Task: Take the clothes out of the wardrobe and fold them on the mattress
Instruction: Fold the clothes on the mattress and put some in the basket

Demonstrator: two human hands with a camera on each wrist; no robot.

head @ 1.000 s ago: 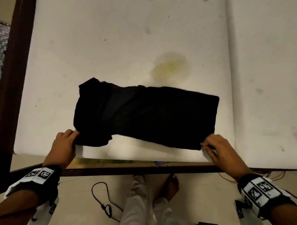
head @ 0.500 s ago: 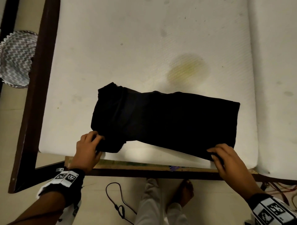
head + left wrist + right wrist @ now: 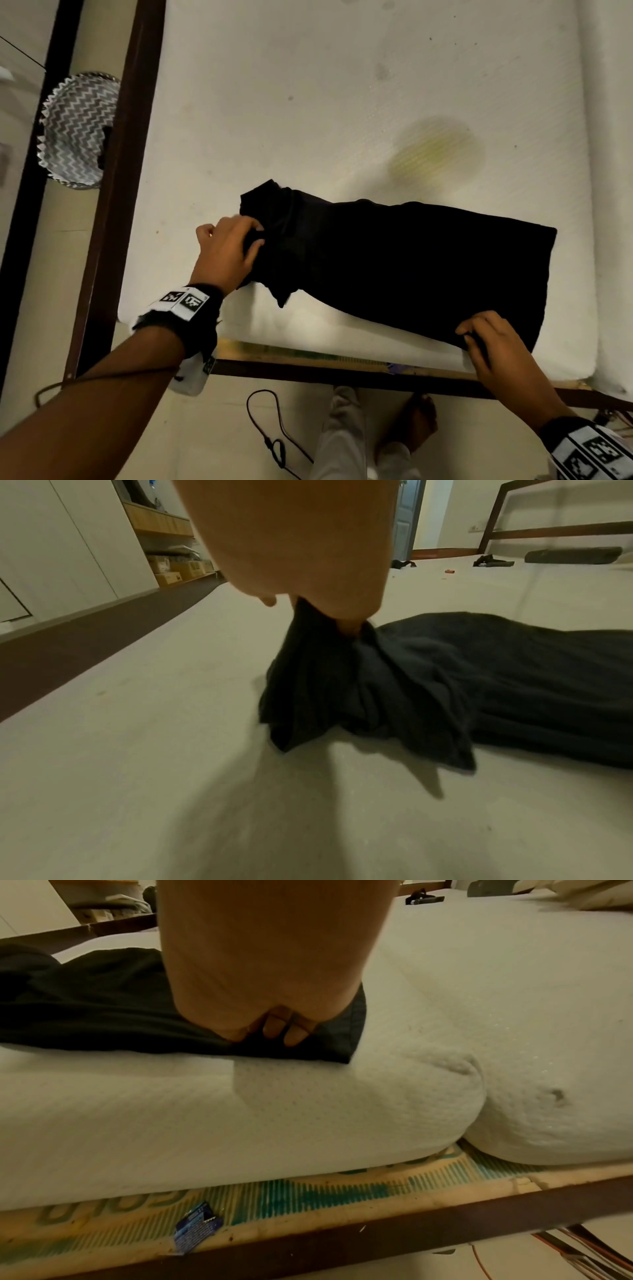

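Both hands pinch the black garment (image 3: 411, 267) on the mattress (image 3: 308, 102): left hand (image 3: 226, 253) bunching nine-o'clock end, right hand (image 3: 493, 346) anchoring five-o'clock corner, likely to fold.

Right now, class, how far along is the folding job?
Done: one black garment lies on the mattress, already folded lengthwise into a strip. In hand: the left hand lifts its bunched end while the right hand pinches the near corner. Left: folding it across; the wardrobe's contents cannot be judged.
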